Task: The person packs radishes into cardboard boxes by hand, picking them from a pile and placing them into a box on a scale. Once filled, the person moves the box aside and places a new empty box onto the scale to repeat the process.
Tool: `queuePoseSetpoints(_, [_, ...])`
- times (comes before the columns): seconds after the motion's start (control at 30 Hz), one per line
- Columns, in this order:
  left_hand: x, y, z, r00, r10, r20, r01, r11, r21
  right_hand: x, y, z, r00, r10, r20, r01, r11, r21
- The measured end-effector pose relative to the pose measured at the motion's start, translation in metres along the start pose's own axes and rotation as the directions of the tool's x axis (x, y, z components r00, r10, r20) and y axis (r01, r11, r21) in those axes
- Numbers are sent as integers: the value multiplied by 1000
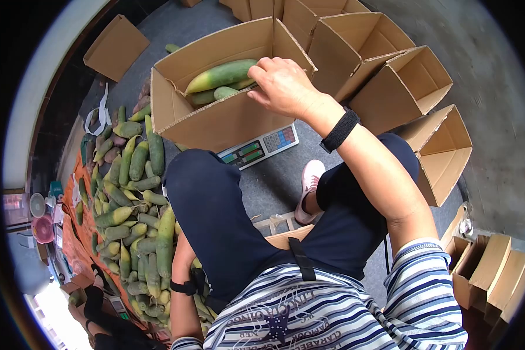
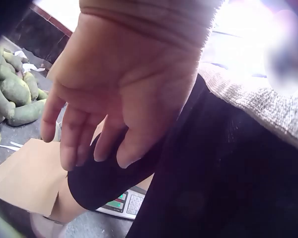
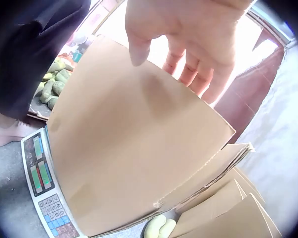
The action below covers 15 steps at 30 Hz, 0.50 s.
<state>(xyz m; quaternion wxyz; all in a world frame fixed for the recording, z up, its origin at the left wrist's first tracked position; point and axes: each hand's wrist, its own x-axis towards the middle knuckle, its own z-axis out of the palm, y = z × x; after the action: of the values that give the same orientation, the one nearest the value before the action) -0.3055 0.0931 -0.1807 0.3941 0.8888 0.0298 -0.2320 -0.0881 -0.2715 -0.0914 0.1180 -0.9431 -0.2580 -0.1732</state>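
A cardboard box [image 1: 216, 125] stands on a digital scale [image 1: 261, 147], with several large green radishes [image 1: 221, 76] inside. My right hand [image 1: 286, 87] is over the box's near rim at its right end, beside the radishes. In the right wrist view, the hand [image 3: 188, 39] has its fingers spread loosely behind the box wall [image 3: 124, 129], the thumb on the near side; any contact is unclear. My left hand [image 1: 184, 254] is low beside my leg, close to the radish pile [image 1: 137, 221], its fingertips hidden. The left wrist view shows that hand [image 2: 119, 89] hanging relaxed, holding nothing.
More cardboard boxes [image 1: 399, 87] stand in an arc at the right, and flattened or narrow ones [image 1: 490, 274] at the lower right. Another carton [image 1: 116, 48] is at the upper left. A white bag strap [image 1: 102, 114] lies by the pile. Part of another person [image 1: 96, 309] shows lower left.
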Motion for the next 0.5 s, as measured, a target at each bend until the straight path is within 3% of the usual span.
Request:
queuePoseSetpoints(0.13, [-3, -18, 8, 994, -109, 15, 110, 987, -120, 0, 2, -8, 1000, 18, -18, -18, 1000, -2])
queuePoseSetpoints(0.23, [-2, -24, 7, 996, -49, 73, 59, 988, -140, -1, 2, -8, 1000, 29, 10, -29, 1000, 4])
queuePoseSetpoints(0.33, [-1, -22, 7, 986, -126, 112, 142, 978, -152, -4, 1, -6, 998, 34, 44, -34, 999, -1])
queuePoseSetpoints(0.5, [-1, -26, 10, 987, -106, 118, 122, 984, -132, -9, 5, 0, 999, 13, 49, -12, 1000, -27])
